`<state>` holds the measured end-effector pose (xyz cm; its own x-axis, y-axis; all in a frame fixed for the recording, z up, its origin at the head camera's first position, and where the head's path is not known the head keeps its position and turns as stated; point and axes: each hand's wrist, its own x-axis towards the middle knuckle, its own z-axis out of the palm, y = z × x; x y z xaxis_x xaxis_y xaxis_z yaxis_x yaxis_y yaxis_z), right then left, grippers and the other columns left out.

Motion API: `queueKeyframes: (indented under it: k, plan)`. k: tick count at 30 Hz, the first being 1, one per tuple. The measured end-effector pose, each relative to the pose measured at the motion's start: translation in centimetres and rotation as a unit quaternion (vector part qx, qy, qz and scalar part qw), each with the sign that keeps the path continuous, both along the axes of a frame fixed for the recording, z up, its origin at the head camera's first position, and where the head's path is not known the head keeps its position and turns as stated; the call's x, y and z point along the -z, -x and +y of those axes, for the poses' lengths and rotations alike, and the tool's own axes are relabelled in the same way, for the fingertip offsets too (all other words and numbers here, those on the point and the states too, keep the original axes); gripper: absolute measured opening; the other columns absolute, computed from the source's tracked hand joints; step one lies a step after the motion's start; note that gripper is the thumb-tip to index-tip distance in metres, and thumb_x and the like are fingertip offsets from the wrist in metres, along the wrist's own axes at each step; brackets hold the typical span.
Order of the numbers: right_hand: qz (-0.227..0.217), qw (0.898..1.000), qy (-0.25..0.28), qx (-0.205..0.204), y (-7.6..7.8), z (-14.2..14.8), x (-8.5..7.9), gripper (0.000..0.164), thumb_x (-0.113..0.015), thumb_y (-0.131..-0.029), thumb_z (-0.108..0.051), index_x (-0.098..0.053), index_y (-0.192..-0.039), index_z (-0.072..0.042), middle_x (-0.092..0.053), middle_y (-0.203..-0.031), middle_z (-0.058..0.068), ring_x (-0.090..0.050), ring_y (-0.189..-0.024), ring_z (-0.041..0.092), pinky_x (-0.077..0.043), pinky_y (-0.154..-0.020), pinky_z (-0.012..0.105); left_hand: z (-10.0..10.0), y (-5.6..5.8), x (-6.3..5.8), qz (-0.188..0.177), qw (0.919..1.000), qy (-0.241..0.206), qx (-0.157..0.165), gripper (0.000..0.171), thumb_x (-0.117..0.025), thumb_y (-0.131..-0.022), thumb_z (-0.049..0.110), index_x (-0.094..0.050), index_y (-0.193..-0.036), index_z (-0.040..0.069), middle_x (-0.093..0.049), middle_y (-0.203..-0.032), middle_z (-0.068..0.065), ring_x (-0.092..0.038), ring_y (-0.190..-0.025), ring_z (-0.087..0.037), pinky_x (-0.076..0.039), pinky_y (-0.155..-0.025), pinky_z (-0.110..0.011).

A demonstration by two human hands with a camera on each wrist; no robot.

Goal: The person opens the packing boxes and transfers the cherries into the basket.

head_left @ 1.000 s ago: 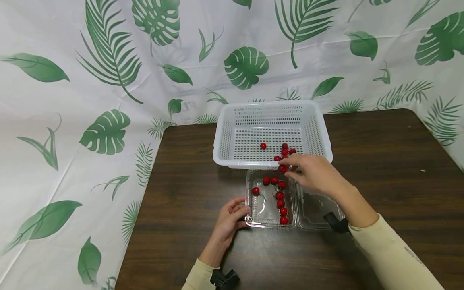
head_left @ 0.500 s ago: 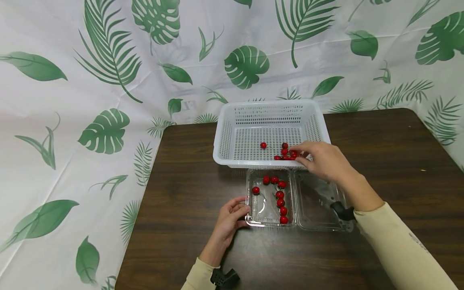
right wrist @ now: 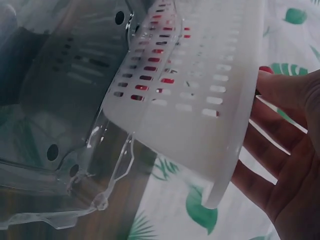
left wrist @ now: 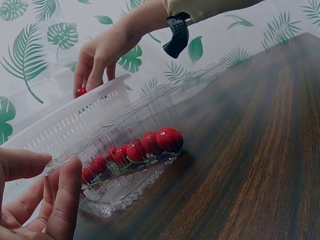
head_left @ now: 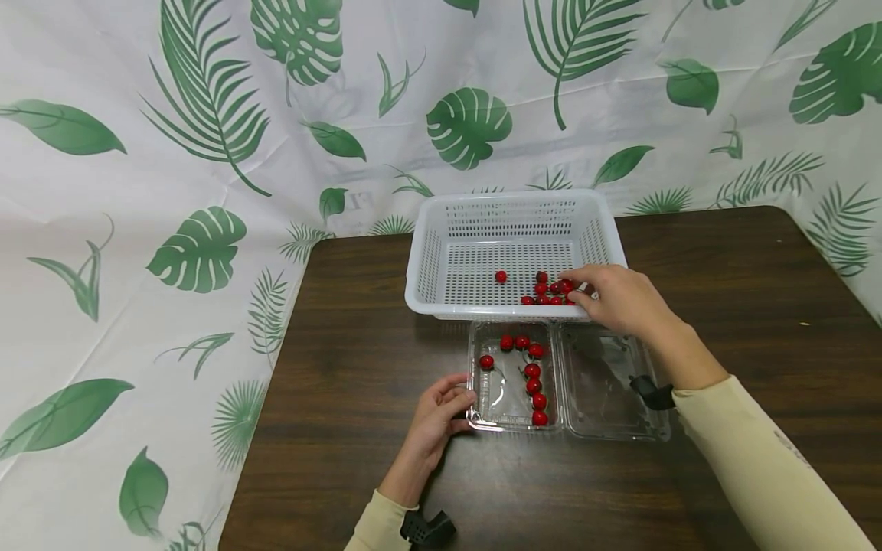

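Note:
My left hand pinches the left rim of a clear plastic clamshell box, thumb above and fingers below. Inside lie several cherry tomatoes, some with green stems. Its lid is folded out flat to the right. Over the front right of a white perforated basket, my right hand reaches in with thumb and fingers bent. A cherry tomato shows at its fingertips in the left wrist view; in the right wrist view the basket wall hides most of the fingertips. More tomatoes cluster beside them.
The basket stands directly behind the box on a dark wooden table. One lone tomato lies left of the cluster in it. A leaf-printed white cloth hangs behind the table and along its left side.
My right hand has carried a cherry tomato from above the basket's front rim rightward and forward into the basket. The left hand and the clamshell box have stayed in place.

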<state>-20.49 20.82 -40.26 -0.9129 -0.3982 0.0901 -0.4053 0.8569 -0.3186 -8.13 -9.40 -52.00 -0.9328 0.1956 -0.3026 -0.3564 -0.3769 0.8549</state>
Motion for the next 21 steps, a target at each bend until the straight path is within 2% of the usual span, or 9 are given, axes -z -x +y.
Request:
queueKeyframes:
  k: [7, 13, 17, 21]
  plan:
    - [-0.009, 1.0, -0.001, -0.002, 0.09, 0.35, 0.45, 0.039, -0.068, -0.092, -0.017, -0.064, -0.13, -0.009, -0.07, -0.107, 0.012, -0.065, -0.085, 0.024, -0.049, -0.054, 0.039, 0.01, -0.01, 0.03, 0.002, 1.0, 0.002, 0.0, 0.044, -0.066, -0.088, 0.0, -0.05, -0.128, -0.011, -0.061, -0.086, -0.001, -0.059, -0.072, -0.012, -0.055, -0.053, -0.023]
    - [-0.008, 1.0, 0.005, -0.004, 0.11, 0.41, 0.55, 0.039, -0.067, -0.093, -0.017, -0.063, -0.131, -0.008, -0.071, -0.1, 0.011, -0.064, -0.08, 0.022, -0.045, -0.052, 0.035, 0.03, 0.0, 0.02, 0.003, 1.0, 0.002, 0.0, 0.044, -0.066, -0.088, 0.0, -0.05, -0.128, -0.011, -0.061, -0.086, -0.002, -0.059, -0.072, -0.013, -0.056, -0.053, -0.024]
    - [0.004, 1.0, 0.008, -0.003, -0.12, 0.26, 0.39, 0.038, -0.067, -0.092, -0.017, -0.065, -0.129, -0.009, -0.072, -0.1, 0.01, -0.065, -0.08, 0.022, -0.046, -0.051, 0.036, 0.02, -0.02, 0.01, 0.004, 1.0, 0.003, 0.001, 0.044, -0.066, -0.088, 0.0, -0.05, -0.128, -0.011, -0.061, -0.086, -0.002, -0.059, -0.072, -0.013, -0.056, -0.054, -0.024]
    - [0.034, 0.999, 0.018, -0.004, -0.65, -0.45, 0.15, 0.035, -0.069, -0.091, -0.017, -0.068, -0.125, -0.01, -0.072, -0.099, 0.008, -0.066, -0.083, 0.023, -0.051, -0.056, 0.041, 0.0, 0.0, 0.04, 0.004, 1.0, 0.004, 0.002, 0.045, -0.066, -0.088, 0.0, -0.05, -0.129, -0.011, -0.062, -0.087, -0.002, -0.059, -0.072, -0.012, -0.056, -0.054, -0.024]
